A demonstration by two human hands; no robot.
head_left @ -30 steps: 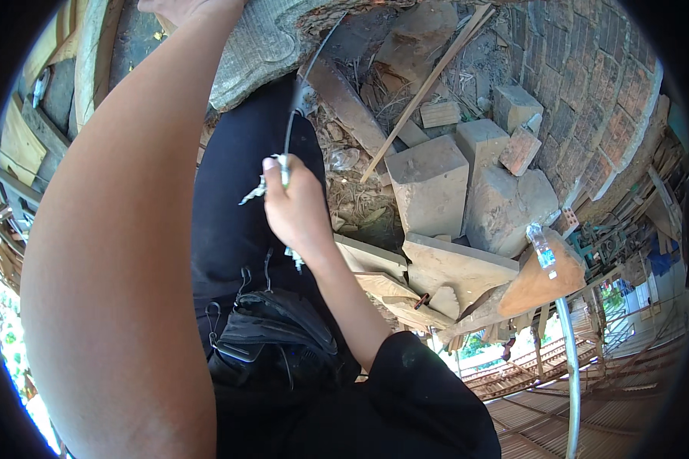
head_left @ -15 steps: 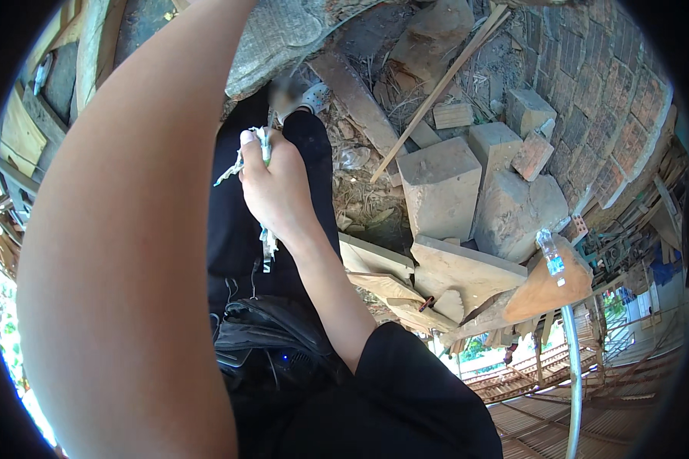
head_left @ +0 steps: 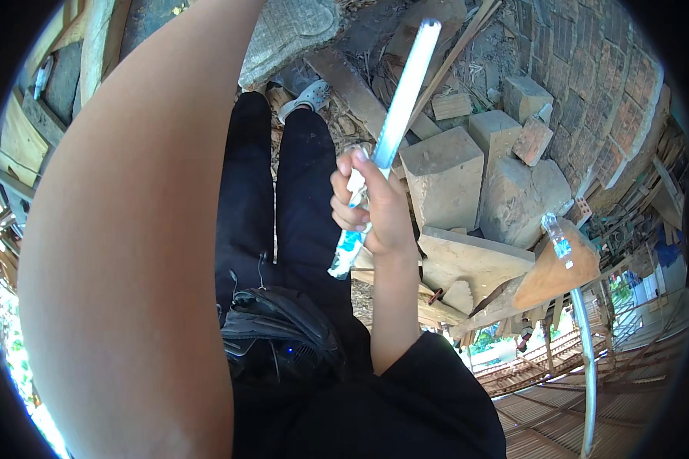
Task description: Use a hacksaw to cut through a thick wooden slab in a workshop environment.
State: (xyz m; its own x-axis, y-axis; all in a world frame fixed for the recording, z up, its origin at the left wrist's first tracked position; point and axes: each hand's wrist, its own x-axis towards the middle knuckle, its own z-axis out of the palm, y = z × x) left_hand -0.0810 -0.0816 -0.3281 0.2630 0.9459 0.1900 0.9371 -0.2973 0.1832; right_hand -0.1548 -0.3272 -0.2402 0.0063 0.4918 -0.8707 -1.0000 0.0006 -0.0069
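My right hand (head_left: 375, 199) is raised to the right of my knees, its fingers closed around a long narrow blade-like strip (head_left: 408, 92). The strip is bright white to pale blue and slants up and to the right, with a rounded tip and a small dark spot at its end. Ragged white and blue wrapping (head_left: 349, 249) shows between and below my fingers. What lies under the wrapping is hidden. My bare left arm crosses the whole left side, and its hand lies outside the picture beyond the upper edge.
Several squared blocks (head_left: 445, 180) stand on the right, beside a leaning brick-patterned slab (head_left: 589, 115). Nearer are wooden boards (head_left: 475, 264) and a clear plastic bottle (head_left: 557, 241) on an orange-brown piece of wood (head_left: 566, 279). A black bag (head_left: 279, 325) rests on my lap.
My right hand has moved right, from over my legs to beside them, and turned. The long pale strip now points upward in plain view, where before only its wrapping and a short end showed.
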